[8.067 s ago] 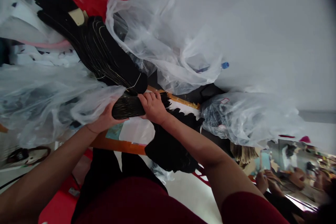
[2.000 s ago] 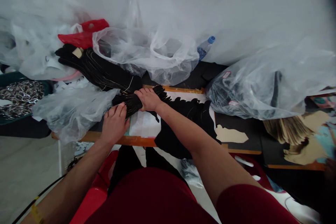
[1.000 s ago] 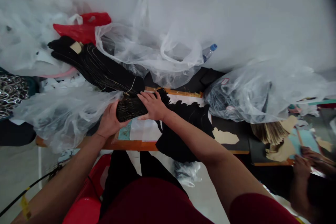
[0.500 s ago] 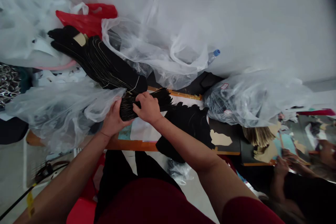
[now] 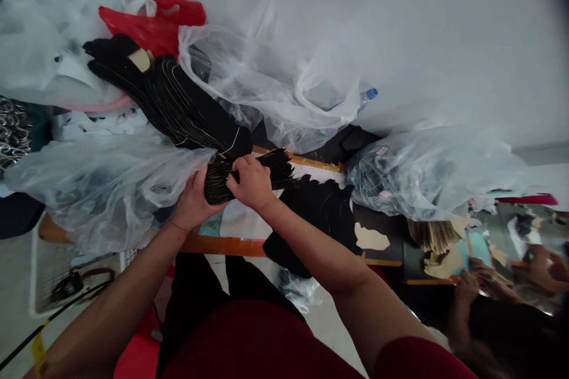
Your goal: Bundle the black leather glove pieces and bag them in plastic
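A thick stack of thin black cut pieces [image 5: 217, 180] stands on edge on the worktable, its layers fanned at the right end. My left hand [image 5: 194, 201] cups the stack's left end, fingers partly hidden behind it. Over the top, my right hand [image 5: 252, 183] grips the stack, thumb on the near side. To the right, more black cut pieces [image 5: 322, 210] lie spread in overlapping layers, partly under my right forearm. A larger bundle of black pieces [image 5: 178, 103], tied with light string, rests behind and to the left.
Clear plastic bags [image 5: 102, 183] crowd the left, with a bag [image 5: 422, 172] of dark things at right. A bottle [image 5: 368, 96] stands at the back. A beige piece [image 5: 371, 238] lies at right. Beyond, another person's hands [image 5: 475, 278] work near beige pieces [image 5: 433, 235].
The view has shifted slightly. Both my hands keep their hold on the black stack, with almost no movement.
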Demonstrator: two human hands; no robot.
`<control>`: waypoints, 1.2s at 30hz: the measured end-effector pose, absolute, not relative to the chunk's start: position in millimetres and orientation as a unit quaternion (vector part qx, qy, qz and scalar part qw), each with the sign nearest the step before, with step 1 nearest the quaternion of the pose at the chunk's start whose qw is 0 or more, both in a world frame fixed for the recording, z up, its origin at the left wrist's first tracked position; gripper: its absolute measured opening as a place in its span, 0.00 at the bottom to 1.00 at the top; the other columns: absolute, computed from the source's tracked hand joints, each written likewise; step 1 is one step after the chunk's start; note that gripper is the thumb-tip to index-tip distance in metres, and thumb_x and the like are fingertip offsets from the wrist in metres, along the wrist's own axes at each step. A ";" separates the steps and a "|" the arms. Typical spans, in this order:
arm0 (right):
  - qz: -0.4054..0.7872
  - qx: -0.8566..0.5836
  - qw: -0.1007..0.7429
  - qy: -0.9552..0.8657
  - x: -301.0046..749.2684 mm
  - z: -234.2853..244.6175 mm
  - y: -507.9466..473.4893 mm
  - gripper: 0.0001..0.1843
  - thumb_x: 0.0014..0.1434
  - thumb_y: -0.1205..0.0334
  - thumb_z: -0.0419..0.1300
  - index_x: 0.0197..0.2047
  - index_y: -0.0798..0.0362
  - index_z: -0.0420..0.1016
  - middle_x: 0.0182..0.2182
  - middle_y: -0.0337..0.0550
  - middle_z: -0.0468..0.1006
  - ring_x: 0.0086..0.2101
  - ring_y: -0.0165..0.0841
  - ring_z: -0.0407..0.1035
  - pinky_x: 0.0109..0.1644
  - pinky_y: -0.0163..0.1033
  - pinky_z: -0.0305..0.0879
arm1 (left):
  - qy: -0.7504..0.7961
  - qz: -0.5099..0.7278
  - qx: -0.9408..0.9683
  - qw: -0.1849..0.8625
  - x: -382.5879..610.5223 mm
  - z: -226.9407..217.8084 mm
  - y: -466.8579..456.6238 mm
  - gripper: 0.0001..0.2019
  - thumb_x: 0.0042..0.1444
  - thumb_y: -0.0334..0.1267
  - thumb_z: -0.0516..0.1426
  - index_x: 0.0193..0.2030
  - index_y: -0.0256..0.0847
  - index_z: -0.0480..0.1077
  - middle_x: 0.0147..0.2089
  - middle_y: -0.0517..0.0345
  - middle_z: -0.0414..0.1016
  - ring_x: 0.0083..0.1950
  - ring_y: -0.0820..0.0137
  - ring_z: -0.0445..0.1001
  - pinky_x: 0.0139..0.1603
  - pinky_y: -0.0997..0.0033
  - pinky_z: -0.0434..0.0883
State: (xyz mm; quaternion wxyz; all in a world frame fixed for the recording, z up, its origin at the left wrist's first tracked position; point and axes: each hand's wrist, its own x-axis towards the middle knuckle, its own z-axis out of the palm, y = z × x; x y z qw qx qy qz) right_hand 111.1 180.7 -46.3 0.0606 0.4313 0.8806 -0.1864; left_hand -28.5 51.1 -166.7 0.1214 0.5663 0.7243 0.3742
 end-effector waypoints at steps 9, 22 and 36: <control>-0.198 0.338 0.056 0.918 121.1 -42.9 185.5 0.16 0.77 0.56 0.57 0.63 0.48 0.76 0.62 0.51 0.75 0.60 0.45 0.70 0.59 0.50 0.68 | 0.734 0.376 0.548 0.138 -24.9 -162.5 52.2 0.55 0.51 0.54 0.73 0.78 0.44 0.50 0.67 0.36 0.72 0.68 0.39 0.75 0.70 0.36 0.73; -0.182 0.305 0.062 0.933 114.1 -44.4 187.2 0.13 0.80 0.59 0.53 0.58 0.50 0.78 0.57 0.48 0.80 0.56 0.42 0.74 0.58 0.48 0.63 | 0.737 0.378 0.539 0.156 -21.9 -167.5 48.8 0.54 0.54 0.54 0.71 0.80 0.43 0.49 0.71 0.36 0.70 0.70 0.39 0.74 0.69 0.37 0.74; -0.161 0.238 0.090 0.954 101.6 -40.6 191.1 0.16 0.80 0.62 0.50 0.55 0.54 0.79 0.54 0.53 0.80 0.54 0.44 0.73 0.61 0.50 0.61 | 0.739 0.378 0.534 0.163 -23.1 -167.1 52.3 0.59 0.46 0.51 0.75 0.79 0.42 0.50 0.70 0.34 0.70 0.71 0.35 0.72 0.71 0.33 0.72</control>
